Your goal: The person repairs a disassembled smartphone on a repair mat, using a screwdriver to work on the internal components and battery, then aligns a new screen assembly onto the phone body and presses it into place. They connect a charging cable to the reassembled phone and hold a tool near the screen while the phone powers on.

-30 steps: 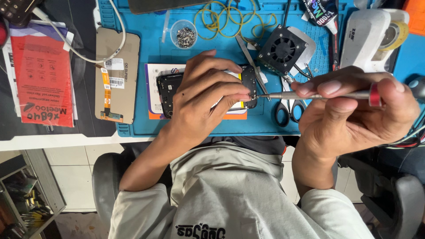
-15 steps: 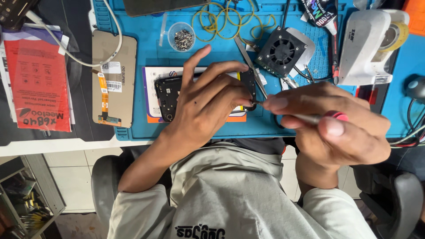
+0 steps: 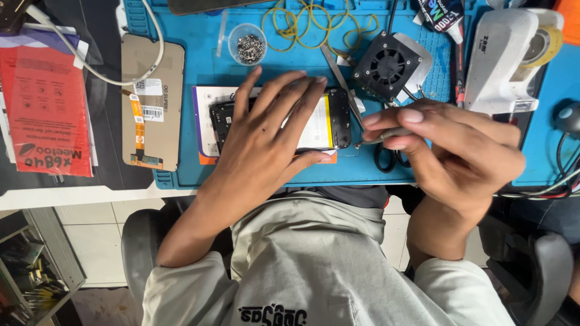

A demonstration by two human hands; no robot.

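An opened phone (image 3: 335, 118) with its back off lies on the blue work mat (image 3: 199, 48). My left hand (image 3: 266, 130) rests flat on top of it, fingers spread, covering most of the body. My right hand (image 3: 447, 151) pinches a thin metal screwdriver (image 3: 380, 137) whose tip points at the phone's right edge, close to the frame. Whether the tip touches the phone is unclear.
A tan phone screen panel (image 3: 151, 111) with a flex cable lies left of the mat. A small cup of screws (image 3: 248, 45), yellow rubber bands (image 3: 320, 21), tweezers (image 3: 338, 72), a black fan (image 3: 386, 65), scissors (image 3: 386, 160), a white tape dispenser (image 3: 507, 54) and a red packet (image 3: 45, 115) surround it.
My right hand swung the screwdriver round from lying level off to the right and brought its tip in to the phone's right edge. The left hand flattened onto the phone.
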